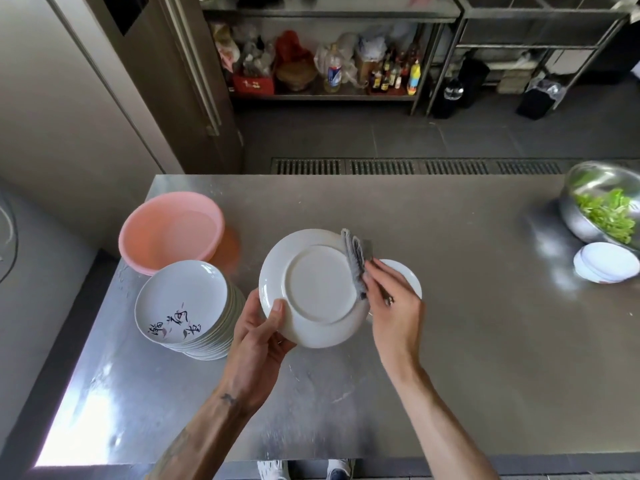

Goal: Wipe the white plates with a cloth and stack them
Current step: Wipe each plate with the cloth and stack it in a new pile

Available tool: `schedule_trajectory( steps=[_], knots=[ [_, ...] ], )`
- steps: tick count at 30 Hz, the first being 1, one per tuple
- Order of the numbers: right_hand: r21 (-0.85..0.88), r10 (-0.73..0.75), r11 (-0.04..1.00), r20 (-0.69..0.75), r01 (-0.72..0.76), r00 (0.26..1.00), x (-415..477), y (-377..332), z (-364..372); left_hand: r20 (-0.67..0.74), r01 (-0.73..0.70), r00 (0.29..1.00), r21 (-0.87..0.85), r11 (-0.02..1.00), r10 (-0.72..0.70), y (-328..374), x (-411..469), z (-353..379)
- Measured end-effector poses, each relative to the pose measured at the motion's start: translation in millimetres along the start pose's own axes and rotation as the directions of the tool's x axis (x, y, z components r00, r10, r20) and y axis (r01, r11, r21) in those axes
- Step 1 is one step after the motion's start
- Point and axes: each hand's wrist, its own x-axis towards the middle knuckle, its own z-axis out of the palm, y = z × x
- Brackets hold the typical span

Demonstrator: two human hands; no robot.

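Plate point(313, 289) gripped underside-up in our left hand point(258, 344) let the cloth point(355, 261) pinched in our right hand point(394, 306) wipe its base.

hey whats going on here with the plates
A person is wiping plates at a steel table. The left hand holds a white plate with its underside facing up, while the right hand holds a grey cloth against its rim. A stack of plates stands beside a pink basin; another plate lies under the right hand.
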Motion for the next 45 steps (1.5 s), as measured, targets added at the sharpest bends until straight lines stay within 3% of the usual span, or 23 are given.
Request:
schedule_trajectory(
  steps=[5, 9, 13, 16, 18, 21, 23, 26, 28, 30, 33, 38, 41, 45],
  knots=[
    [0.004, 0.016, 1.0, 0.221, -0.017, 0.975, 41.6, -16.6, 1.9, 0.062, 0.026, 0.998, 0.099, 0.995, -0.033, 5.0, -0.7, -12.3],
    [-0.046, -0.078, 0.994, 0.347, 0.1, 0.935, 51.0, -38.6, 11.3, 0.107, 0.026, 0.993, 0.174, 0.984, -0.045, 9.5, -0.3, -22.2],
    [-0.09, -0.239, 0.945, 0.463, 0.313, 0.854, 43.9, -60.0, 20.2, 0.16, 0.008, 0.985, 0.316, 0.949, -0.061, 14.2, -1.9, -25.5],
    [-0.093, -0.291, 0.92, 0.49, 0.381, 0.822, 36.3, -64.7, 25.9, 0.206, -0.041, 0.977, 0.445, 0.894, -0.058, 14.9, -1.5, -23.3],
    [-0.135, -0.246, 0.93, 0.464, 0.342, 0.851, 37.3, -58.4, 21.7, 0.235, -0.112, 0.972, 0.53, 0.841, -0.019, 15.6, -0.5, -21.7],
    [-0.214, -0.043, 0.967, 0.394, 0.137, 0.918, 43.1, -35.8, 5.1, 0.252, -0.201, 0.967, 0.642, 0.74, 0.044, 15.7, 1.9, -24.3],
    [-0.215, 0.134, 0.975, 0.375, -0.055, 0.917, 44.7, -19.5, -5.6, 0.288, -0.281, 0.954, 0.749, 0.6, 0.086, 14.9, 3.9, -26.3],
    [-0.121, 0.339, 0.941, 0.36, -0.317, 0.869, 44.3, -1.7, -16.4, 0.43, -0.457, 0.884, 0.877, 0.147, 0.182, 13.0, 7.6, -24.5],
    [-0.047, 0.457, 0.879, 0.362, -0.474, 0.813, 45.2, 3.2, -23.0, 0.561, -0.549, 0.808, 0.828, -0.117, 0.181, 12.9, 9.5, -19.3],
    [-0.03, 0.526, 0.831, 0.364, -0.555, 0.769, 48.5, 5.7, -29.7, 0.651, -0.616, 0.752, 0.749, -0.242, 0.102, 9.3, 11.8, -18.2],
    [-0.117, 0.604, 0.787, 0.352, -0.606, 0.715, 55.4, 10.4, -38.3, 0.731, -0.687, 0.682, 0.652, -0.32, 0.027, 4.3, 16.7, -17.9],
    [-0.203, 0.677, 0.73, 0.345, -0.653, 0.65, 62.3, 21.0, -50.6, 0.761, -0.742, 0.639, 0.569, -0.354, -0.117, -1.1, 24.2, -9.1],
    [-0.173, 0.683, 0.725, 0.308, -0.667, 0.662, 59.6, 30.5, -53.8, 0.761, -0.75, 0.641, 0.591, -0.296, -0.105, -8.8, 29.5, -9.3],
    [-0.103, 0.67, 0.736, 0.255, -0.669, 0.697, 55.3, 47.4, -56.2, 0.661, -0.652, 0.748, 0.748, -0.124, 0.05, -27.0, 39.5, -12.4]
  ],
)
